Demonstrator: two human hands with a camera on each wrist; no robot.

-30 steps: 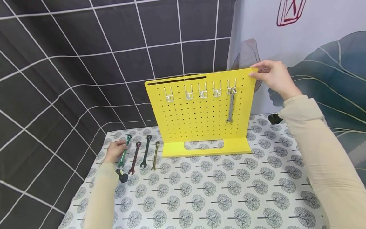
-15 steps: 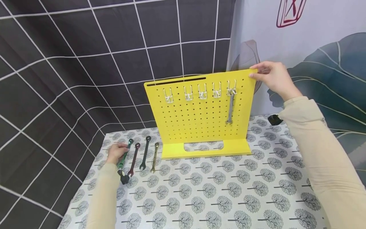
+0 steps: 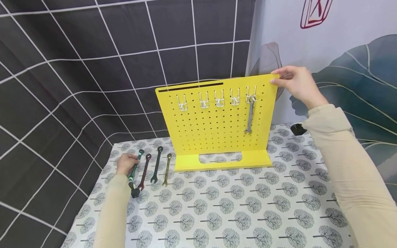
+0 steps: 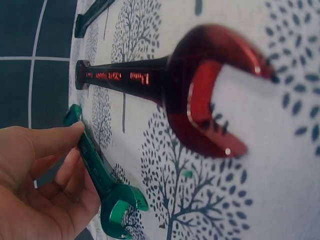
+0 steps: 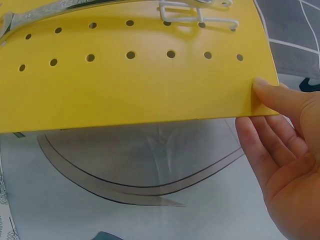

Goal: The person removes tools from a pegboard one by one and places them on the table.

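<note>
My left hand pinches the shaft of a green combination wrench between thumb and fingers, at the left end of a row of wrenches. Beside it lie a red wrench, a black wrench and a gold wrench, all with their open ends toward me. My right hand grips the top right corner of the yellow pegboard, thumb on the front and fingers behind. A silver wrench hangs from the board's rightmost hook.
Several white wire hooks line the upper part of the pegboard, whose base stands on the tree-print tablecloth. A dark gridded curtain closes off the back and left. Behind my right hand is a pale printed backdrop.
The left hand has shifted slightly to the right, with the green wrench's far end moving a little too. My right hand stays on the board's corner.
</note>
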